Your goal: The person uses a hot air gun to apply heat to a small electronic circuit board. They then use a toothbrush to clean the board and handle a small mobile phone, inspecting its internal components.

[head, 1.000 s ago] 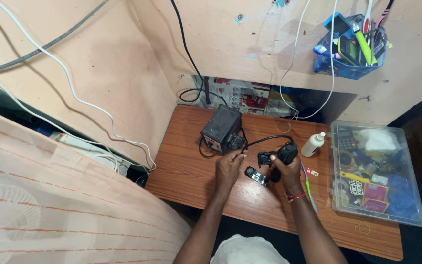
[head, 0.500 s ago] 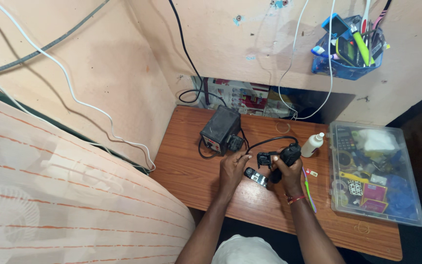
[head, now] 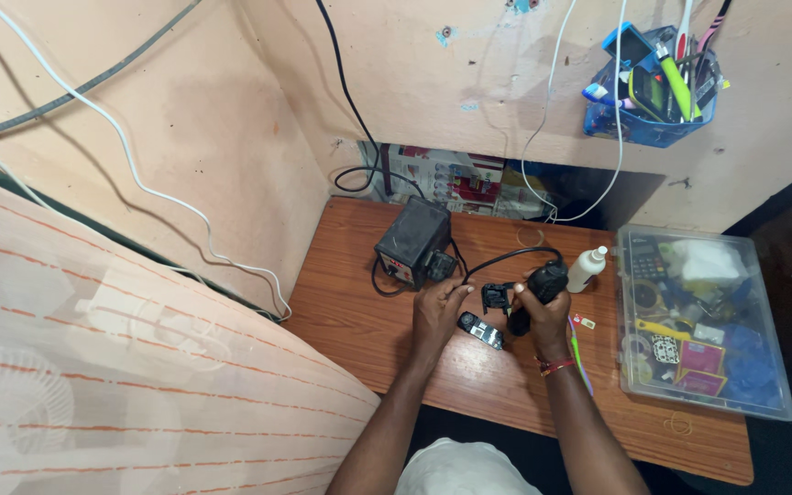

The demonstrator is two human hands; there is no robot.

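Cloth (head: 93,367), pale with thin orange stripes, fills the lower left and hides whatever lies beneath it, while white and grey cables (head: 139,174) run across the wall above. A black box-shaped unit (head: 412,242) with a small coloured front panel sits at the back left of the wooden table (head: 350,321), and a black cord loops out from it. Behind it, under the wall ledge, colourful printed cartons (head: 456,179) lie on their sides in the recess. The left hand (head: 439,310) has its fingers curled narrowly around the edge of a small black part (head: 496,296), pinching it just above the tabletop. Just below that part a small dark phone (head: 480,329) lies flat on the wood, between the two wrists. The right hand (head: 547,307) is wrapped tight around a black handheld tool (head: 543,282) whose cord arcs back toward the box. Beside the tool stands a small white bottle (head: 587,269), upright. A green-handled tool (head: 579,353) lies near the right wrist. Farther right, a clear plastic tray (head: 772,403) holds cards, tape rolls and small packets in blue, pink and yellow. On the wall above hangs a blue basket (head: 648,128) crowded with pens and tools.
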